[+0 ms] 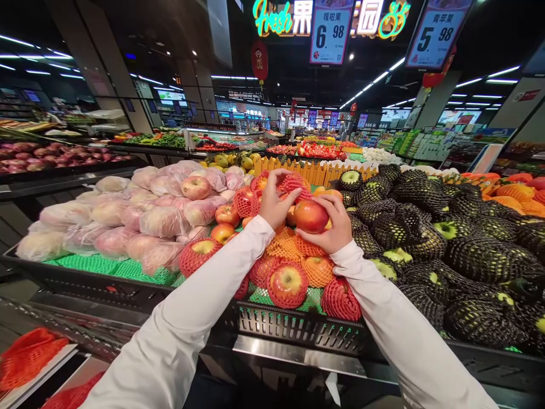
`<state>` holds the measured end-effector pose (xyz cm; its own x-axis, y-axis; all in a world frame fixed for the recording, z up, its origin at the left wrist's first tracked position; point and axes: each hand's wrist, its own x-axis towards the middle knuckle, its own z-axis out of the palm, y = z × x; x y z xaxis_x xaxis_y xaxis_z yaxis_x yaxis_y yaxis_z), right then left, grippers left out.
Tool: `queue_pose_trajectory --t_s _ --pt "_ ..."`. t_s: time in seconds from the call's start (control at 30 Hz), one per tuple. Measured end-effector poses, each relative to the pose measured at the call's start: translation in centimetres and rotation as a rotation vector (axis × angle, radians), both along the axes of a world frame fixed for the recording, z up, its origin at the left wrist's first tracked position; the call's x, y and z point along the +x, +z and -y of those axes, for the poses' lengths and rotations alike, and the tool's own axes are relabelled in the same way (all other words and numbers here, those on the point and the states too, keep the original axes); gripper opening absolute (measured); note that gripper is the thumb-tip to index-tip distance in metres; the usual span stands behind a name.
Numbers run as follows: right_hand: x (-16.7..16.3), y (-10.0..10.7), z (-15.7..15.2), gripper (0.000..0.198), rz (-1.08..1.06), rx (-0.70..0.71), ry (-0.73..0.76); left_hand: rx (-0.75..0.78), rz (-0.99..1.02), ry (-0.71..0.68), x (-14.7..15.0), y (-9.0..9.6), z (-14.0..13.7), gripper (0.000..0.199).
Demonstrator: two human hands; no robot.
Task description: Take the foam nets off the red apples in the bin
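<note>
In my right hand [334, 223] is a bare red-orange apple [311, 216], gripped between thumb and fingers above the middle of the display. My left hand [275, 200] is just left of it, fingers curved and thumb apart. A red foam net [294, 184] shows in the gap between them; whether the hand touches it I cannot tell. Below both hands lie apples in red and orange foam nets, among them a red-netted apple [288, 283] at the front and an orange-netted apple [318, 269]. Bare apples [227, 215] sit by my left wrist.
Plastic-wrapped apples [159, 224] are piled on the left. Green apples in black nets [415, 216] fill the right side. A black slatted basket edge [298, 328] runs along the front. Loose orange netting [29, 355] lies at lower left. Price signs [330, 31] hang overhead.
</note>
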<state>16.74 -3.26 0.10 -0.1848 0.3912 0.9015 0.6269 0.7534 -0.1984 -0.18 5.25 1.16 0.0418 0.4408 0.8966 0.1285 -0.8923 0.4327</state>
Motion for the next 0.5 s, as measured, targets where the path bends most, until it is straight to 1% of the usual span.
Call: queue_pose_trajectory --t_s 0.07,0.13,0.23,0.33,0.4,0.5 --pt "-0.1 0.0 0.1 0.079 0.041 -0.017 -0.039 -0.068 0.023 -0.100 0.1 0.0 0.1 0.044" --pt "-0.1 0.0 0.1 0.081 0.042 -0.009 -0.041 -0.058 0.047 -0.167 0.2 0.2 0.3 0.041" --pt "-0.1 0.1 0.0 0.081 0.042 -0.019 0.064 -0.014 0.024 -0.230 0.3 0.4 0.9 0.027" --pt "-0.1 0.1 -0.2 0.076 0.049 -0.062 0.147 -0.006 -0.025 -0.262 0.2 0.6 1.3 0.019" --pt "-0.1 -0.1 -0.4 0.074 0.033 -0.039 0.166 0.048 -0.036 -0.216 0.1 0.7 1.3 0.016" --pt "0.0 -0.3 -0.8 0.068 -0.003 0.033 0.173 0.207 -0.030 0.009 -0.2 0.9 1.4 0.012"
